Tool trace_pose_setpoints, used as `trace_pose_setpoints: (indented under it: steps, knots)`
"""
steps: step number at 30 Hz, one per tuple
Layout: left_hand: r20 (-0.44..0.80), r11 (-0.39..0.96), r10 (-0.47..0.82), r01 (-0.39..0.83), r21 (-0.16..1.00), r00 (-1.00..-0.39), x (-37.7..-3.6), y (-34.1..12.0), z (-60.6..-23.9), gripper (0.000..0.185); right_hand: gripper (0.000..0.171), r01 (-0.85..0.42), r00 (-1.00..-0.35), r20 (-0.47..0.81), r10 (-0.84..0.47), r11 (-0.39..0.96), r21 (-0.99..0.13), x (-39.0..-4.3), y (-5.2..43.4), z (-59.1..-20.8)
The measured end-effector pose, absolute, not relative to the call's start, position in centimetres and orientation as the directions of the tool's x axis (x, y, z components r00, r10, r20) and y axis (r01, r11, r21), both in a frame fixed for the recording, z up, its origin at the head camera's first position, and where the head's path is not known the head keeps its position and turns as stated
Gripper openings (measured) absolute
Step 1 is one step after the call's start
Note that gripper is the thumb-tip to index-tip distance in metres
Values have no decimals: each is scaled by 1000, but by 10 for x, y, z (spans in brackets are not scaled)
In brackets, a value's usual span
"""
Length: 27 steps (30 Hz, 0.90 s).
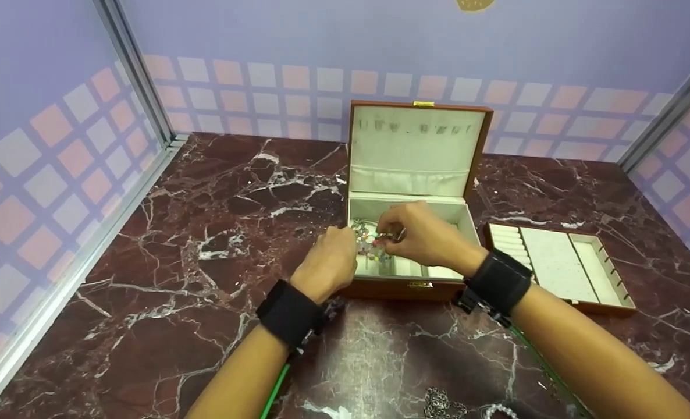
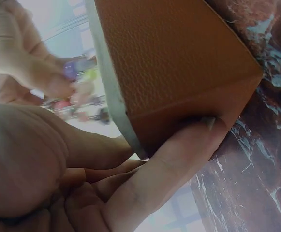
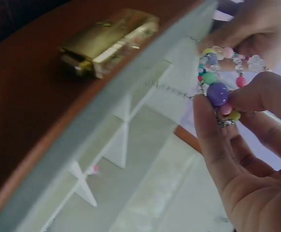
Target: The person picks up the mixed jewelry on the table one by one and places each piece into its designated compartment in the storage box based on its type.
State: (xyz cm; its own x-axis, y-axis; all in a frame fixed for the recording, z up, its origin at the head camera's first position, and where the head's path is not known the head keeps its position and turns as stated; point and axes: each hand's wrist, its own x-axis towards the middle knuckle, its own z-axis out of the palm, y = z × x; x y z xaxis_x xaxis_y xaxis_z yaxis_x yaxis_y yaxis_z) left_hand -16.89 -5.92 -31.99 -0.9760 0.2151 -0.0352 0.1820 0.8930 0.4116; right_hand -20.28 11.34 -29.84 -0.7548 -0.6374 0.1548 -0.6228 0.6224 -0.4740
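Observation:
A brown leather jewelry box [image 1: 403, 290] with a cream lining stands on the marble-patterned table, its lid [image 1: 412, 151] raised. My left hand [image 1: 329, 259] grips the box at its front left corner. In the left wrist view, one finger [image 2: 164, 169] lies along the brown outer side while the thumb reaches over the rim. Above the left part of the box, my right hand [image 1: 426, 235] pinches a colourful beaded bracelet [image 3: 217, 94] between thumb and fingers. It has purple, pink, green and yellow beads, and a thin silver chain trails from it toward the compartments.
To the right of the box lies a cream-lined tray [image 1: 554, 265] with ring rolls. At the near edge of view are a tangled silver chain [image 1: 441, 402] and a white bead bracelet [image 1: 500, 411]. A tiled-pattern wall [image 1: 263, 93] rises behind. White dividers [image 3: 116, 145] split the box's inside.

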Motion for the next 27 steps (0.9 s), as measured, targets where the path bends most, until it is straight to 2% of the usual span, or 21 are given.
trace_pose_setpoints:
  steps: [5,8,11,15,22,27]
  knots:
    - [-68,895,219,172,412,-973,-169,-61,-318,18,5,-598,-761,52,-646,668,-443,-207,103,-309]
    - [-81,894,214,162,418,-973,-169,-60,-317,20,11,-574,-775,4,-632,701,-423,-208,96,-315]
    - [-92,889,205,146,434,-974,-169,-59,-317,14,17,-542,-793,-40,-607,734,-409,-208,91,-320]
    - [-99,889,201,138,437,-975,-170,-58,-318,3,13,-548,-799,-30,-601,747,-376,-208,88,-324]
    - [-59,900,225,185,394,-973,-169,-58,-317,18,8,-558,-803,21,-596,738,-380,-210,91,-326]
    - [-33,896,234,203,394,-972,-169,-59,-319,17,13,-586,-772,-3,-635,713,-385,-209,93,-326]
